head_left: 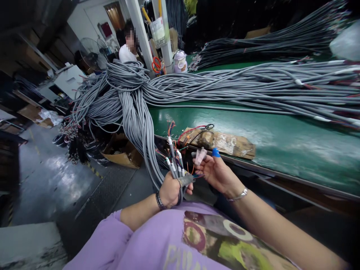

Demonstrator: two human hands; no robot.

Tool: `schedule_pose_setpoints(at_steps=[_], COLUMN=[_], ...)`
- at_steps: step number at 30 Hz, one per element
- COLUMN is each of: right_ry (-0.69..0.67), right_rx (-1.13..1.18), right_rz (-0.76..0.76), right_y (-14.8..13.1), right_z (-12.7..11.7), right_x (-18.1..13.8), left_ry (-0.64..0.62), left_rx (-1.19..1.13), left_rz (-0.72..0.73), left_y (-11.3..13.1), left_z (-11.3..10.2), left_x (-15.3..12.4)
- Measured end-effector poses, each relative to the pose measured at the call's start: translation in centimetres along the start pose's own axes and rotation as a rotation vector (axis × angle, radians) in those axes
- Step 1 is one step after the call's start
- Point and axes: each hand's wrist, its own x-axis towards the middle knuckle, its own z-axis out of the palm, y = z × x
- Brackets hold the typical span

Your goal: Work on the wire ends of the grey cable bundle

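Observation:
My left hand (171,189) is closed in a fist round a bunch of grey cables (176,161) whose stripped ends, with coloured wires, stick up above the fist. My right hand (215,172) sits just to the right of them, fingers curled, pinching thin coloured wires at the cable ends. Its fingertips wear taped guards, one of them blue (215,152). The held cables run up and left into a big grey cable pile (123,93) that hangs off the end of the green bench (281,135).
Long grey cable bundles (253,84) lie across the bench. A worn cardboard pad (225,142) with red and black wires lies near its front edge. A cardboard box (120,152) sits on the floor. A person in white (128,50) sits far back by a white post (140,32).

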Motion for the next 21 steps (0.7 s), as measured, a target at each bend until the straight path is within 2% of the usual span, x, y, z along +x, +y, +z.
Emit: schedule_pose_setpoints(at_steps=[5, 8, 13, 15, 17, 21], right_ry=[0.102, 0.092, 0.189, 0.219, 0.209, 0.17], right_rx=[0.03, -0.032, -0.217, -0.229, -0.223, -0.129], right_rz=[-0.032, -0.082, -0.382, -0.439, -0.406, -0.208], right_y=[-0.3, 0.2, 1.2, 1.4, 1.6, 1.6], right_z=[0.4, 0.4, 0.3, 0.3, 0.3, 0.2], right_x=[0.6, 0.6, 0.5, 0.6, 0.9, 1.4], left_ry=[0.06, 0.093, 0.106, 0.101, 0.096, 0.095], left_rx=[-0.065, -0.089, -0.104, -0.1, -0.1, -0.093], left_rz=[0.033, 0.038, 0.027, 0.024, 0.023, 0.034], left_y=[0.2, 0.2, 0.1, 0.0, -0.1, -0.3], left_z=[0.7, 1.1, 1.2, 1.2, 1.3, 1.3], left_x=[0.5, 0.8, 1.1, 1.2, 1.3, 1.5])
